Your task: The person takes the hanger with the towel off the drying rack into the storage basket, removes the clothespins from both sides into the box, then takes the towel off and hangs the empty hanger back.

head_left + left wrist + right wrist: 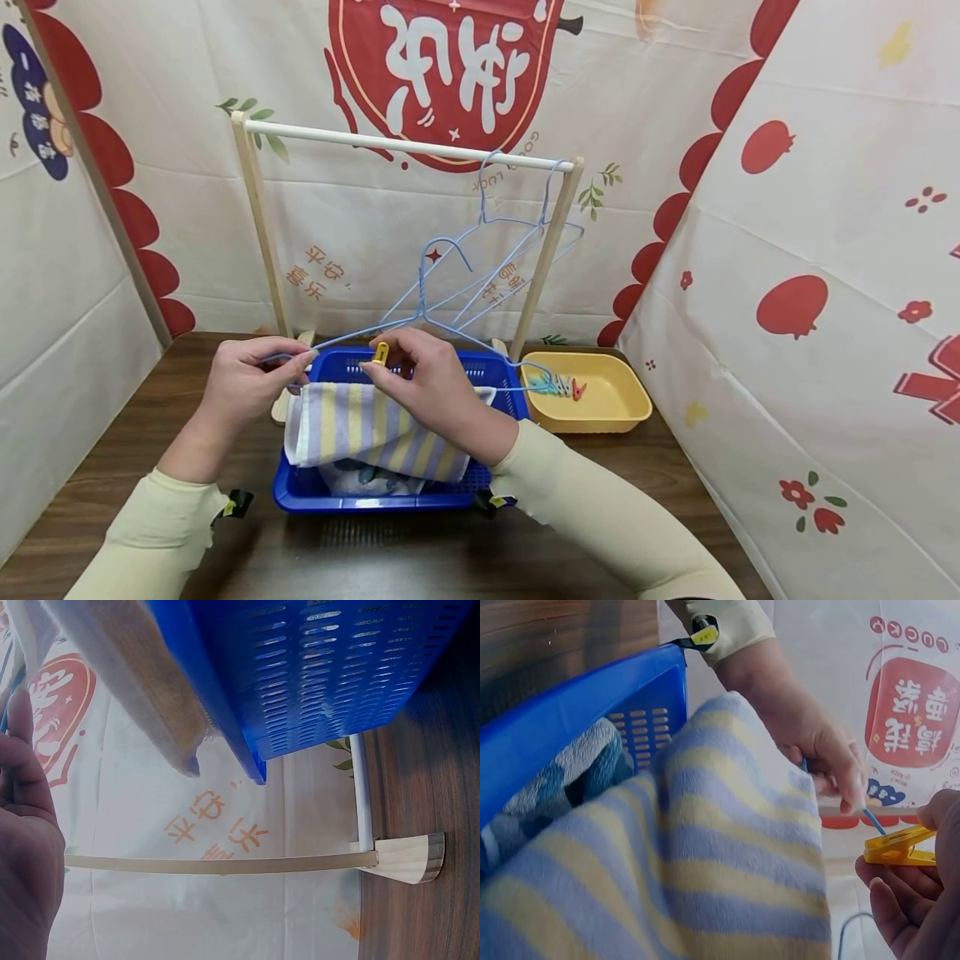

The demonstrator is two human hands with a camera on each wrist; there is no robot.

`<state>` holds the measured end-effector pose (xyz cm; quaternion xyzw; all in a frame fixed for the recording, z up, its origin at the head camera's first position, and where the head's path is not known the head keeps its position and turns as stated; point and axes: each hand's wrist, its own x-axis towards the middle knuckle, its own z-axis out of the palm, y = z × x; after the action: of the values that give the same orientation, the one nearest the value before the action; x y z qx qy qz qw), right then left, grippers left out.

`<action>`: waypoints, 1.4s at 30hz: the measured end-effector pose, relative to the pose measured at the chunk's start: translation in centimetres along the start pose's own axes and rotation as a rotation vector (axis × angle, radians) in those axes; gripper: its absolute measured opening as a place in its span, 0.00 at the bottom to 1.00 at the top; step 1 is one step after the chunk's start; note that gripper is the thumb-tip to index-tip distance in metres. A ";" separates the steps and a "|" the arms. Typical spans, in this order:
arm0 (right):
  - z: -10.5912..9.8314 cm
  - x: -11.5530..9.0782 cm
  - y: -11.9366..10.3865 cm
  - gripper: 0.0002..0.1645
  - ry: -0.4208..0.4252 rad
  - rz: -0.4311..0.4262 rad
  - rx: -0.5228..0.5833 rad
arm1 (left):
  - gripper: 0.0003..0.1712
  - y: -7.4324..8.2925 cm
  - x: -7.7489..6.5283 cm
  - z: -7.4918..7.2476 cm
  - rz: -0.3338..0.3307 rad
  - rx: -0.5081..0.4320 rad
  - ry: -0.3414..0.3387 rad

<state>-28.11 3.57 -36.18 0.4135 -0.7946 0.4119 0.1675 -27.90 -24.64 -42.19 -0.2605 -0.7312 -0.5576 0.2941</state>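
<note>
My left hand pinches the left corner of a blue wire hanger, thumb and fingers closed on the wire. Over the hanger's lower bar drapes a striped towel in yellow, lavender and white. In the right wrist view, a yellow clothespin is pinched between the thumb and fingers of my right hand, close to the hanger wire and the towel's upper edge. Below the towel stands a blue plastic basket with more cloth in it.
A wooden rack with a white rod stands behind the basket. Two more blue hangers hang at its right end. On the right, a yellow tray holds several clothespins. Printed fabric walls enclose the table.
</note>
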 end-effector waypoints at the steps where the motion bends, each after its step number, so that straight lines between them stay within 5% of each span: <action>1: -0.3 -0.1 0.1 0.12 0.000 0.002 0.000 | 0.09 0.0 0.0 0.0 0.000 -0.007 0.001; 17: -6.9 -1.2 2.6 0.09 0.152 0.008 0.032 | 0.11 0.1 0.0 0.4 -0.008 -0.046 0.040; 35: -13.8 -3.8 7.7 0.13 0.329 0.293 -0.022 | 0.09 0.1 0.0 0.1 0.014 -0.040 0.015; 42: -15.4 -5.0 11.1 0.15 0.306 0.442 -0.139 | 0.09 0.0 -0.1 0.0 0.015 -0.023 0.007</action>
<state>-35.04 21.93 -35.65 0.1508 -0.8572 0.4407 0.2196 -27.84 -24.64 -42.26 -0.2673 -0.7218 -0.5647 0.2978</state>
